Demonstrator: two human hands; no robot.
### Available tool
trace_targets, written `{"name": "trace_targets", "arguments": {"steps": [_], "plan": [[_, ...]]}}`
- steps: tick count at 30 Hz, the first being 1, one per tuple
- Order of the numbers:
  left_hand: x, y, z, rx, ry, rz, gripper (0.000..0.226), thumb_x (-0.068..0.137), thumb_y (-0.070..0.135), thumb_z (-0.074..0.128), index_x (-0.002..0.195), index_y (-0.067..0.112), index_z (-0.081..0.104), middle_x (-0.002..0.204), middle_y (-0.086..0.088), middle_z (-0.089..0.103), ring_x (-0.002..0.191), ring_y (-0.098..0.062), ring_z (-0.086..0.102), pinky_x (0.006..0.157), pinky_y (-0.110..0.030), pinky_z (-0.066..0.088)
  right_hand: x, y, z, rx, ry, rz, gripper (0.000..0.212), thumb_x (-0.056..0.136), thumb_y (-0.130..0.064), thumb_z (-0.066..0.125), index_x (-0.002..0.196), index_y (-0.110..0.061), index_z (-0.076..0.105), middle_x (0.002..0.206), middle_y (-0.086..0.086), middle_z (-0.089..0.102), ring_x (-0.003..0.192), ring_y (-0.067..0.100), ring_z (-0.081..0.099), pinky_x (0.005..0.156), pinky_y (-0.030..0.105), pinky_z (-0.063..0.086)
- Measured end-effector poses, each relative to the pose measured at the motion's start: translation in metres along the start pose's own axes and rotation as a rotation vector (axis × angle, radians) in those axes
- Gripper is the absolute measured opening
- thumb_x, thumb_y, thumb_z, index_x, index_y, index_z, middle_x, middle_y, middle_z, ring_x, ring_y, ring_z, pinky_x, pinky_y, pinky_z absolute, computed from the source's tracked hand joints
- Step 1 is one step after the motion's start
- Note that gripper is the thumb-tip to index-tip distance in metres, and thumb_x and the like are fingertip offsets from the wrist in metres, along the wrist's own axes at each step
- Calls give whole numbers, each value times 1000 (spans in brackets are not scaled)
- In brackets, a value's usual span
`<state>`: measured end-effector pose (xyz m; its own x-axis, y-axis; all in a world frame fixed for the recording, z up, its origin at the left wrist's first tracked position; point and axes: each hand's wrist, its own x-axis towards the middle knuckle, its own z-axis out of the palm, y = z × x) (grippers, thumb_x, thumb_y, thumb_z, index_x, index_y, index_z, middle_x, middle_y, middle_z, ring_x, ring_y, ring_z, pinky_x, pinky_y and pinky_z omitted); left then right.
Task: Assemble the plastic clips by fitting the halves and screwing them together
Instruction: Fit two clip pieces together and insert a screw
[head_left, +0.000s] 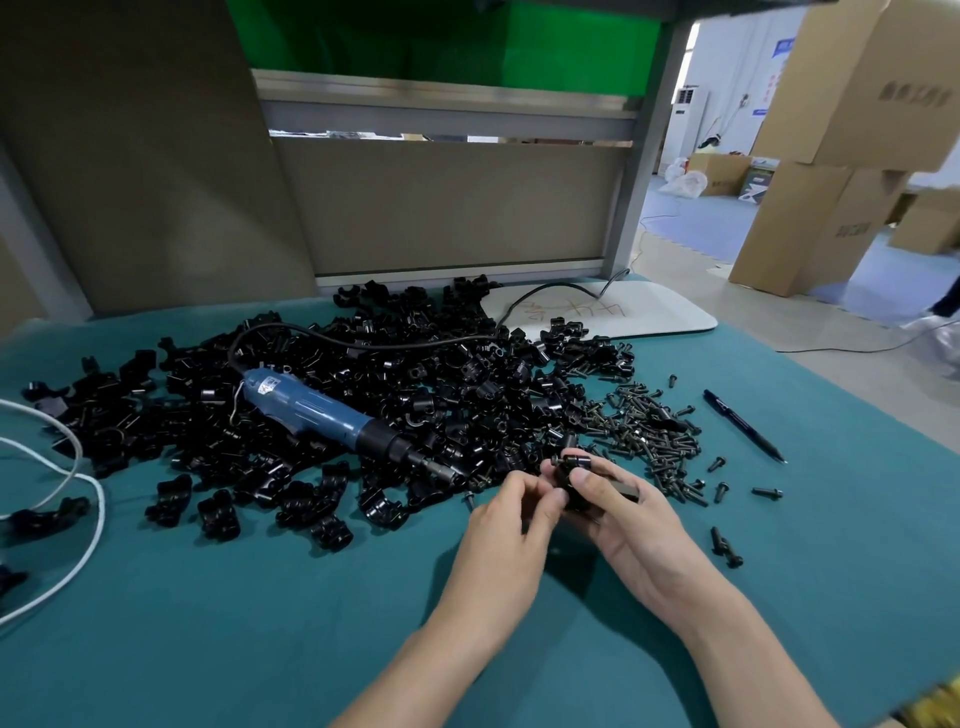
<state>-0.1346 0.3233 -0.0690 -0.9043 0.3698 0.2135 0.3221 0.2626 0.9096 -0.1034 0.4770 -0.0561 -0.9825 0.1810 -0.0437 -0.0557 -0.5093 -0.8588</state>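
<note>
Surface: plain teal. Clip halves, far pile: glossy black; held clip black too. Screwdriver: blue body, black nose. Screws, right: dark. Pen: black. Cord, left: white. Board, far right: white w/ orange scribble.

Factory workbench: clip heap, cartons

One blue electric screwdriver, one black pen and one white board lie on the table. Two hands, the left hand and the right hand, hold one clip. The loose clip halves and screws are heaps beyond counting, probably hundreds of each.
</note>
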Motion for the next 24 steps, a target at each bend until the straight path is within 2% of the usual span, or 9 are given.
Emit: {"name": "trace_targets", "arguments": {"steps": [3, 6, 9, 12, 14, 17, 20, 22, 24], "plan": [[-1, 1, -1, -10, -12, 7, 4, 101, 38, 56, 97, 38, 55, 92, 20, 67, 85, -1, 62, 74, -27, 53, -1, 0, 0, 5, 5, -1, 42, 85, -8, 71, 126, 3, 65, 121, 25, 72, 111, 31, 73, 82, 32, 61], [-5, 6, -2, 25, -19, 95, 19, 100, 21, 55, 95, 39, 54, 102, 23, 59, 98, 1, 58, 79, -18, 47, -3, 0, 1, 35, 26, -13, 41, 86, -9, 69, 125, 3, 65, 121, 25, 72, 109, 30, 73, 82, 33, 61], [-10, 13, -5, 83, 34, 173, 16, 102, 26, 53, 101, 41, 51, 111, 26, 47, 107, 2, 54, 85, -22, 48, -5, 0, 1, 16, 38, -14, 35, 85, -10, 70, 119, 0, 70, 122, 25, 72, 110, 33, 73, 82, 34, 62], [-6, 15, -30, 127, 195, 127, 13, 102, 32, 49, 112, 41, 46, 115, 27, 41, 109, 3, 50, 83, -19, 46, -5, 2, 1, -48, 59, -16, 28, 82, -13, 72, 108, -5, 79, 120, 23, 73, 111, 32, 73, 82, 32, 62], [3, 13, -64, 155, 371, 34, 19, 101, 31, 50, 117, 38, 44, 119, 17, 44, 107, -1, 48, 82, -20, 40, -4, 3, 0, -51, 83, -15, 31, 81, -13, 72, 110, -5, 77, 119, 22, 74, 109, 32, 73, 80, 33, 62], [22, 5, -121, 361, 549, -202, 41, 100, 33, 50, 136, 14, 42, 124, -9, 54, 110, -25, 48, 88, -35, 40, -1, 2, -1, -55, 88, -12, 41, 81, -12, 71, 120, -1, 69, 119, 21, 74, 108, 31, 74, 80, 33, 63], [45, -4, -159, 635, 410, -515, 64, 102, 52, 39, 137, -2, 35, 121, -21, 61, 111, -41, 57, 94, -48, 49, 0, 1, 0, -69, 79, -15, 44, 82, -12, 70, 124, 0, 66, 119, 21, 74, 109, 30, 74, 81, 32, 63], [60, -5, -170, 651, 312, -640, 75, 100, 64, 33, 131, -4, 43, 118, -18, 63, 105, -37, 62, 88, -44, 52, -1, 2, 1, -73, 82, -16, 44, 81, -11, 71, 123, 0, 67, 118, 21, 74, 108, 30, 74, 81, 32, 63], [76, 0, -171, 671, 218, -693, 82, 99, 68, 31, 134, -5, 49, 126, -18, 60, 96, -33, 65, 82, -39, 54, -1, 4, 1, -86, 91, -19, 43, 79, -11, 72, 121, 0, 68, 117, 21, 75, 108, 31, 74, 81, 32, 63]]}}
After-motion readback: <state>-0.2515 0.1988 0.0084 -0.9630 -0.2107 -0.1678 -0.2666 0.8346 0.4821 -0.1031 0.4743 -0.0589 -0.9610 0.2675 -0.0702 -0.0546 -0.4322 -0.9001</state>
